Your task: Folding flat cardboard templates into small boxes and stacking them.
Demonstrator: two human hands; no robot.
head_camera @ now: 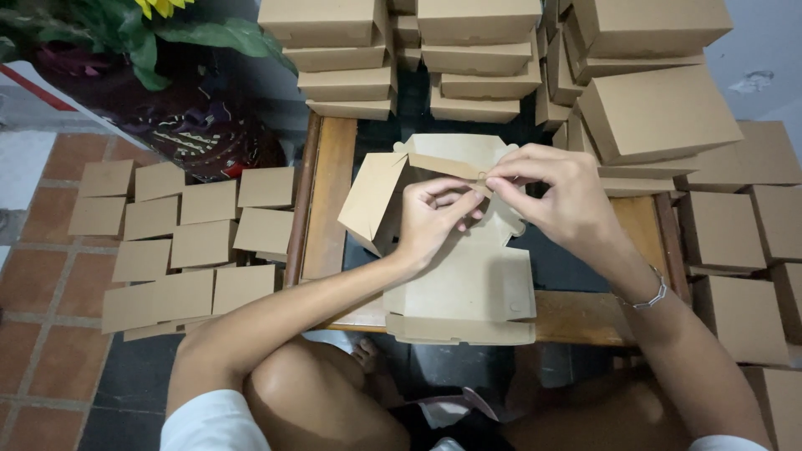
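Note:
A flat brown cardboard box blank (468,288), partly folded, lies on a small wooden table with a dark glass top (330,200). My left hand (434,219) pinches a side flap of the blank near its middle. My right hand (555,190) grips the same folded flap from the right, fingertips meeting those of the left hand. One side wall of the blank (372,200) stands tilted up at the left. A silver bracelet (647,296) is on my right wrist.
Stacks of folded brown boxes (476,58) fill the table's far side and the right (660,113). More boxes (735,242) sit on the floor at right. Several flat cardboard pieces (188,242) lie on the tiled floor at left. A plant (134,33) stands at top left.

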